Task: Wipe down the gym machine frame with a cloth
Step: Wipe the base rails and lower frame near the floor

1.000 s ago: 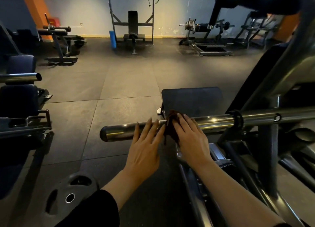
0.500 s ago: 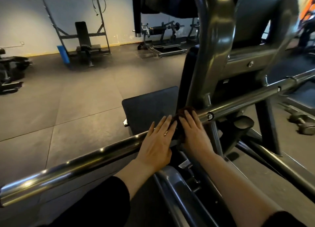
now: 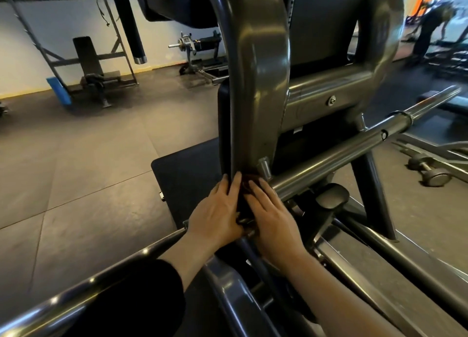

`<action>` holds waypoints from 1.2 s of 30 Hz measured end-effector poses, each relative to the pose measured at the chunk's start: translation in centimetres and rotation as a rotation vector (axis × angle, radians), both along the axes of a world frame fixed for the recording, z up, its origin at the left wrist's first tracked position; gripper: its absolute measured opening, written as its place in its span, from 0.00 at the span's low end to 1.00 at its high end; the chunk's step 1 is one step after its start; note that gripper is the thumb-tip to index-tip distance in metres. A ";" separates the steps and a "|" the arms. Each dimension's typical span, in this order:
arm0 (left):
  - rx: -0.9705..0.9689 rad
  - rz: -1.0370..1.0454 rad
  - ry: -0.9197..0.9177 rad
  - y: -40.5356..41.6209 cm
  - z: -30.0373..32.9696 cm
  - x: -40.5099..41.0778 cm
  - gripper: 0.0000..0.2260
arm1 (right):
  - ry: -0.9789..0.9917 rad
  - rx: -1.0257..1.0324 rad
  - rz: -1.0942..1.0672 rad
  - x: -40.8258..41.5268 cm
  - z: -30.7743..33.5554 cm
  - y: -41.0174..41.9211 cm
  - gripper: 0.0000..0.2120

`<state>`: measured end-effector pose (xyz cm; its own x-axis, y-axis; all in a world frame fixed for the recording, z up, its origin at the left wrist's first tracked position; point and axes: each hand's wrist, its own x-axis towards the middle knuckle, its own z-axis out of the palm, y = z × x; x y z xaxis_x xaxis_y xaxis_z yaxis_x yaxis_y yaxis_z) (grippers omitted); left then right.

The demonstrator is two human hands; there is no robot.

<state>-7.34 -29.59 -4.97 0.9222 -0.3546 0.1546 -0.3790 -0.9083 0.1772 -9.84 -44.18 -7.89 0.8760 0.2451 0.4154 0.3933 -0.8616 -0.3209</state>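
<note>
Head view shows a dark cloth (image 3: pixel 247 185) bunched where the chrome bar (image 3: pixel 342 154) meets the grey upright of the machine frame (image 3: pixel 258 88), mostly hidden between the left hand (image 3: pixel 217 212) and the right hand (image 3: pixel 272 216). Both hands lie flat with fingers straight and close together, pressing the cloth against the metal rather than pinching it. Because nothing is actually gripped, the cloth could likely slip out and drop between the lower frame rails, or fingertips could catch on the bolt stub (image 3: pixel 263 166) just beside them.
</note>
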 end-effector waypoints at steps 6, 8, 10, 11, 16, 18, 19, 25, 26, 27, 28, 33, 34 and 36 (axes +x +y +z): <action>-0.035 0.032 -0.034 0.4 -0.2 -0.2 0.56 | -0.109 0.353 -0.170 2.6 0.7 -2.8 0.22; 0.008 0.056 -0.026 0.3 -0.3 -0.2 0.56 | -0.142 0.523 -0.239 3.7 1.2 -1.9 0.22; 0.019 0.073 -0.025 0.1 -0.4 -0.2 0.55 | -0.091 0.589 -0.224 4.4 1.9 -0.8 0.22; 0.013 0.070 -0.038 0.1 -0.3 -0.3 0.55 | -0.036 0.574 -0.202 4.6 2.0 -0.2 0.21; -0.012 -0.006 -0.120 0.1 0.0 -1.0 0.33 | -0.067 0.113 0.070 2.0 -0.2 0.4 0.16; -0.038 -0.031 -0.112 0.2 -0.2 -1.1 0.40 | -0.071 0.398 0.008 1.3 0.5 0.2 0.17; -0.065 -0.038 -0.094 0.2 -0.1 -1.2 0.45 | -0.116 0.554 -0.076 1.2 1.5 0.3 0.18; -0.418 -0.057 -0.230 -1.1 4.1 1.2 0.47 | -0.263 0.669 -0.122 5.0 8.1 1.0 0.29; -0.465 -0.072 -0.240 -1.3 4.9 1.6 0.46 | -0.218 0.607 -0.117 5.1 7.4 1.2 0.31; -0.484 -0.084 -0.225 -1.5 5.3 1.9 0.47 | -0.172 0.545 -0.131 4.9 6.0 1.3 0.32; -0.475 -0.083 -0.196 -1.7 5.5 2.1 0.48 | -0.106 0.486 -0.154 4.3 4.6 1.4 0.32; -0.469 -0.052 -0.069 -2.3 4.8 2.5 0.45 | 0.035 0.558 -0.162 3.7 4.5 0.6 0.24; -0.478 -0.052 -0.067 -2.4 4.8 2.6 0.43 | -0.029 0.625 -0.161 3.8 6.0 0.9 0.24; -0.459 -0.051 -0.092 -2.0 4.9 3.0 0.37 | -0.137 0.678 -0.120 4.1 8.0 2.1 0.26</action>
